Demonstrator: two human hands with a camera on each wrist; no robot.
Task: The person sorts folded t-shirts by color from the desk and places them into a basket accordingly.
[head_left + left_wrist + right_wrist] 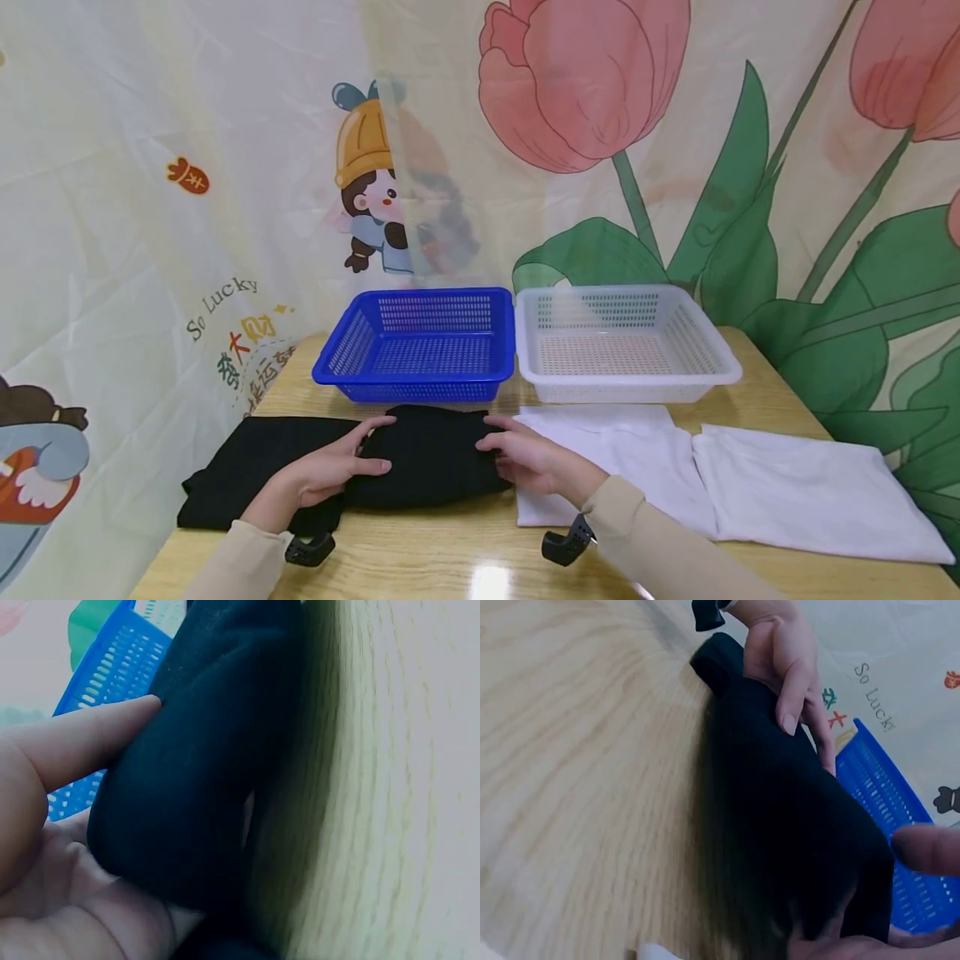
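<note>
A folded black cloth [431, 458] is held by both hands at its two sides, in front of the blue basket. My left hand [330, 471] grips its left side, thumb on top. On the opposite side, my right hand [528, 458] holds the cloth with its fingers curled at the edge. In the left wrist view the black cloth [202, 750] bulges in a thick fold, with some left fingers beneath it. The right wrist view has the cloth [795, 802] slanting between the left hand [784, 664] and the right fingers [930, 851].
Another folded black cloth [258, 462] lies at the left, partly behind my left hand. Two folded white cloths [622, 458] [817, 492] lie at the right. A blue basket [427, 392] and a white basket [630, 387] stand side by side at the back of the wooden table [420, 554].
</note>
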